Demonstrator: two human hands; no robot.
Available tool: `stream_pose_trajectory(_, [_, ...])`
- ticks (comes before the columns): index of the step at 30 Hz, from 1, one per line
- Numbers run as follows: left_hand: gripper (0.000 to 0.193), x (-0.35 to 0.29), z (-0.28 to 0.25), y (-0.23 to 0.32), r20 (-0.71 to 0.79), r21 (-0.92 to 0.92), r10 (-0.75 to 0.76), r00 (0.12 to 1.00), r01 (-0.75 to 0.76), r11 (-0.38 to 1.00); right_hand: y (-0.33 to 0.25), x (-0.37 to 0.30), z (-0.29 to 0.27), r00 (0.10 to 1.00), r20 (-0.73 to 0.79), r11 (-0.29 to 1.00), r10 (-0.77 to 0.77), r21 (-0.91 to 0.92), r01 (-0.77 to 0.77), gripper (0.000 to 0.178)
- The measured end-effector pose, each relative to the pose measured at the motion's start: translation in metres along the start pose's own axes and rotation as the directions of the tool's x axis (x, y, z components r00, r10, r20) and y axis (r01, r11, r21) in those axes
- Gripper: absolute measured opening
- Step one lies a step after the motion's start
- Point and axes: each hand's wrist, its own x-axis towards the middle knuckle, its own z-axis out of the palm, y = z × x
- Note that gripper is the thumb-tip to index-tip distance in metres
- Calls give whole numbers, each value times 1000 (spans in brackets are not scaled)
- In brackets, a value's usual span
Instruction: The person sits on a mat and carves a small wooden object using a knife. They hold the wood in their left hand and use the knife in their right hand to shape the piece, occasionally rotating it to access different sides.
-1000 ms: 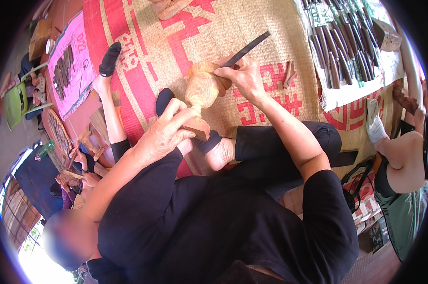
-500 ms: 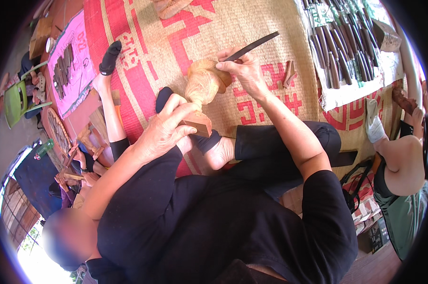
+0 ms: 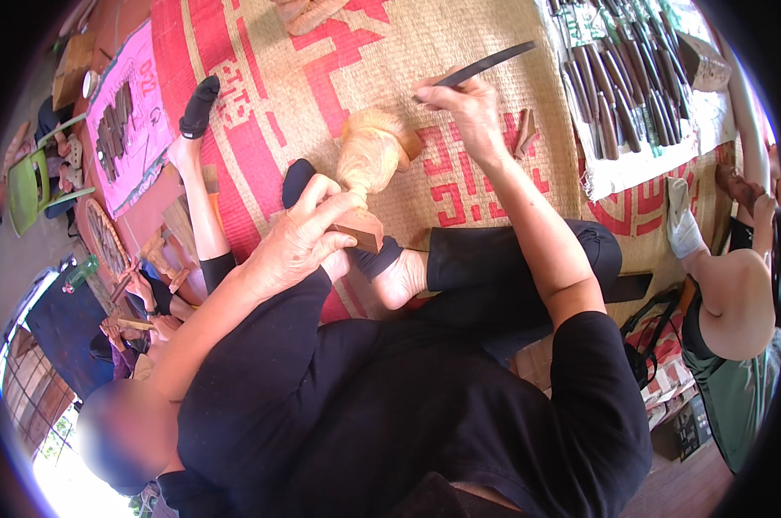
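Observation:
My left hand [image 3: 297,231] is closed around the narrow neck and reddish block base of a carved wooden piece [image 3: 369,154], pale yellow with a rounded, wider head. The carving lies tilted away from me above the mat, near my bare foot. My right hand [image 3: 470,108] pinches a long, dark, flat bar-like tool [image 3: 498,60], perhaps a file. That tool points up and to the right; its short lower end sticks out at the fingertips. It is apart from the carving, up and to the right of it.
A red and straw woven mat [image 3: 459,34] spreads beneath. Many dark-handled tools [image 3: 615,86] lie on a white cloth at the right. A pink sheet [image 3: 149,112] holds more tools at far left. A wood scrap [image 3: 525,134] lies beyond my right wrist. Other people sit at both sides.
My right hand has moved with the dark tool up and to the right, off the carving's head. My left hand keeps its hold; the carving has barely shifted.

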Motion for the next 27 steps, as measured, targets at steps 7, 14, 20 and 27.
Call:
stream_pose_trajectory(7, [49, 2, -1, 3, 17, 33, -13, 1000, 12, 999, 11, -18, 19, 976, 197, 993, 93, -84, -77, 18])
stream_pose_trajectory(14, [50, 0, 3, -3, 25, 52, 25, 999, -27, 998, -3, -19, 20, 978, 207, 928, 25, -369, 54, 17])
stream_pose_trajectory(20, [52, 5, 1, 3, 31, 79, 38, 999, -40, 996, 6, -22, 18, 955, 213, 678, -207, -672, 297, 16])
stream_pose_trajectory(27, [54, 1, 5, -3, 31, 62, 59, 998, -61, 996, -3, -7, 6, 992, 129, 996, 13, -84, -2, 20])
